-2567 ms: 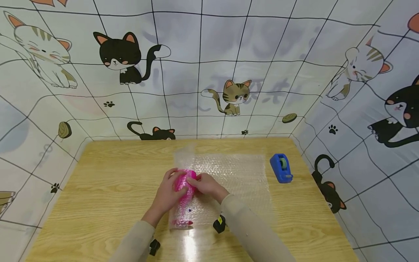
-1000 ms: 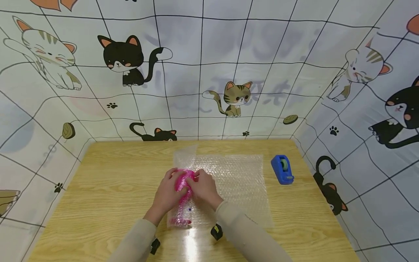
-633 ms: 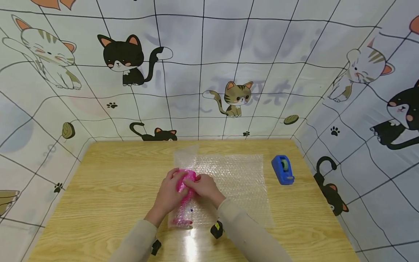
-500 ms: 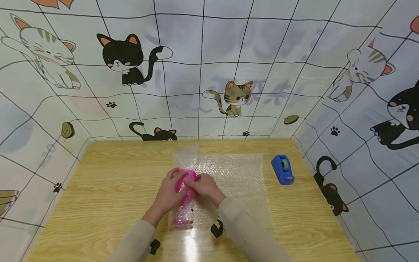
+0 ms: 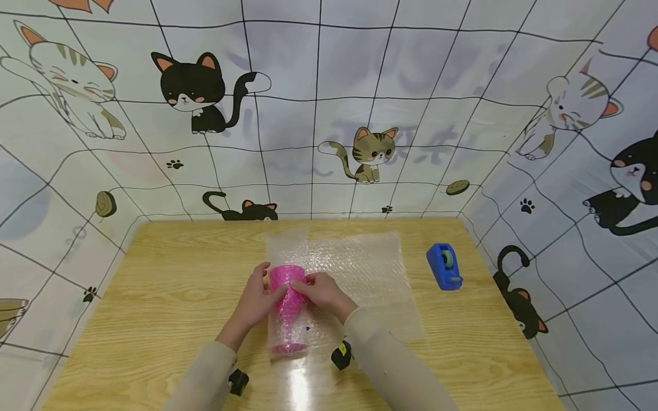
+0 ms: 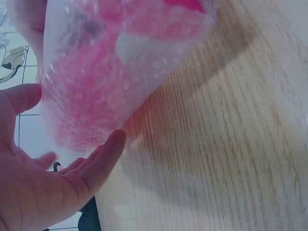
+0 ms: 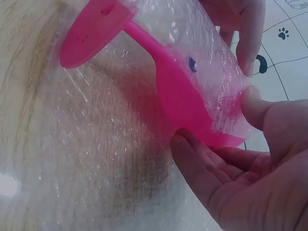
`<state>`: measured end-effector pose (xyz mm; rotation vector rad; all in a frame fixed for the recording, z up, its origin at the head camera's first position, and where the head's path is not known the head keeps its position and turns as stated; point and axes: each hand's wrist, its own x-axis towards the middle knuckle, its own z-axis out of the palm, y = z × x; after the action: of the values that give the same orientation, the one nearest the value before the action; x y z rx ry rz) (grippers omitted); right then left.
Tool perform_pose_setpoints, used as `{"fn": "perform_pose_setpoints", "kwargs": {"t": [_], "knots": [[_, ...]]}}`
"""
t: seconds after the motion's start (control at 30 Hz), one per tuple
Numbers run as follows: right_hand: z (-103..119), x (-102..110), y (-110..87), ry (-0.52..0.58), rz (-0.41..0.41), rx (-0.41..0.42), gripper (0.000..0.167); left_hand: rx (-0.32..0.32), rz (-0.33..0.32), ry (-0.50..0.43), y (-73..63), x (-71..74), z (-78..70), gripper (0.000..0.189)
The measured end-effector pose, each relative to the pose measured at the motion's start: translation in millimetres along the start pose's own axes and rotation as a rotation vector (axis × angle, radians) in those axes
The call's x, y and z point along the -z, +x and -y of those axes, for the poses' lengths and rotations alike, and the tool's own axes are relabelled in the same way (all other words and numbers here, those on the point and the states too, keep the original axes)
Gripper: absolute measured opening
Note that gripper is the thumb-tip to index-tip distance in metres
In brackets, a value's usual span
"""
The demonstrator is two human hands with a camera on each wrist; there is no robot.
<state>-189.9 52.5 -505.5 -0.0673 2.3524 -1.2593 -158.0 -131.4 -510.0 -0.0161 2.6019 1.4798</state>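
A pink goblet (image 5: 290, 308) lies on its side in clear bubble wrap (image 5: 362, 268), its bowl pointing away and its round foot toward the near edge. My right hand (image 5: 325, 292) pinches the bowl's rim side with the wrap; in the right wrist view its thumb presses the wrap and its fingers sit under the pink bowl (image 7: 180, 94). My left hand (image 5: 254, 299) is at the goblet's left side, thumb toward the bowl. In the left wrist view its fingers are spread loosely beside the wrapped goblet (image 6: 86, 96), fingertips at the wrap's edge.
A blue tape dispenser (image 5: 444, 266) stands at the table's right. The unrolled wrap extends right of the goblet across the wooden table (image 5: 195, 268). A cat-printed curtain (image 5: 288, 114) encloses the back and sides.
My left hand has slid left from over the bowl, loosening its hold and uncovering more pink. The goblet has turned slightly, and the sheet's right edge has shifted left. My right hand stays on the bowl.
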Motion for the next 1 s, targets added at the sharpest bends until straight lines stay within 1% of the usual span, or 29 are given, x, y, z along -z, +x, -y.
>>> {"fn": "perform_pose_setpoints", "kwargs": {"t": [0.1, 0.17, 0.23, 0.3, 0.47, 0.7, 0.87, 1.0], "knots": [[-1.3, 1.2, -0.2, 0.012, 0.004, -0.012, 0.050, 0.095, 0.036, -0.025, -0.4, 0.7, 0.0, 0.084], [-2.1, 1.8, -0.3, 0.014, 0.003, -0.017, 0.050, 0.146, 0.062, -0.040, -1.1, 1.2, -0.3, 0.090], [-2.5, 2.6, -0.3, 0.014, 0.003, -0.021, 0.049, 0.172, 0.084, -0.056, -1.5, 1.3, -0.3, 0.092], [-2.6, 3.4, 0.0, 0.012, 0.001, -0.021, 0.048, 0.179, 0.094, -0.065, -1.1, 0.8, 0.0, 0.093], [-3.4, 4.3, 1.5, 0.012, -0.002, -0.029, 0.046, 0.174, 0.105, -0.086, 0.0, -1.2, 0.7, 0.091], [-5.1, 4.3, 2.3, 0.007, -0.004, -0.034, 0.043, 0.212, 0.110, -0.124, -0.2, -3.2, 0.5, 0.093], [-5.6, 1.9, 2.9, -0.003, -0.019, -0.035, 0.045, 0.218, 0.097, -0.101, -0.6, -3.4, 3.1, 0.093], [-7.0, 0.6, 4.3, -0.020, -0.049, -0.032, 0.048, 0.217, 0.079, -0.082, 0.3, -5.0, 3.9, 0.093]]}}
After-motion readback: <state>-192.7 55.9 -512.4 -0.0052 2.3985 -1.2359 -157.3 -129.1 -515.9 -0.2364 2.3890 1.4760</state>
